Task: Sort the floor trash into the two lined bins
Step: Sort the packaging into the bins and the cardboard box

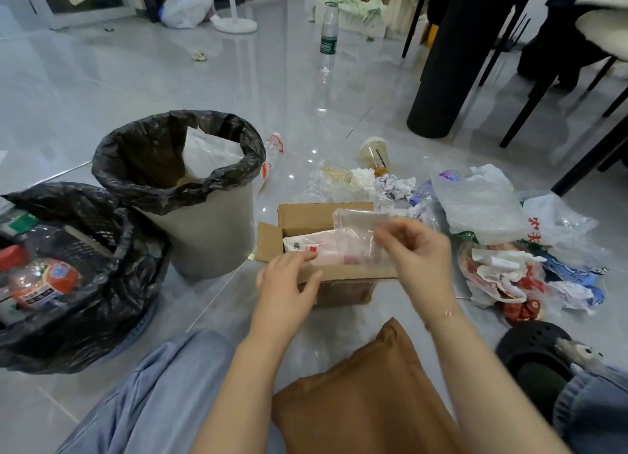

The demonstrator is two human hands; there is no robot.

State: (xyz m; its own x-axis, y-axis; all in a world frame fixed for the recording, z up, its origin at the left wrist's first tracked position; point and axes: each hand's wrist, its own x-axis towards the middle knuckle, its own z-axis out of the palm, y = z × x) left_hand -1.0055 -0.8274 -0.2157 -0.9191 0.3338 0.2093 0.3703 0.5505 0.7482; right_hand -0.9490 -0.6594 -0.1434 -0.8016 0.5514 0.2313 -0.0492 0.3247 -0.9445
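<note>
An open cardboard box (306, 215) sits on the floor in front of me. My right hand (414, 253) pinches a clear plastic bag (360, 222) held over the box. My left hand (289, 283) rests on the box's near flap, its fingers touching a pink-and-white plastic packet (312, 244) inside. A grey bin with a black liner (163, 168) stands to the left of the box, with white plastic inside. A second black-lined basket bin (112, 283) at far left holds bottles and wrappers.
A heap of plastic bags, crumpled paper and wrappers (492, 236) lies right of the box. A plastic cup (373, 154) and a bottle (272, 157) lie behind. An upright bottle (329, 32) stands further back. Black table and chair legs (438, 79) at right.
</note>
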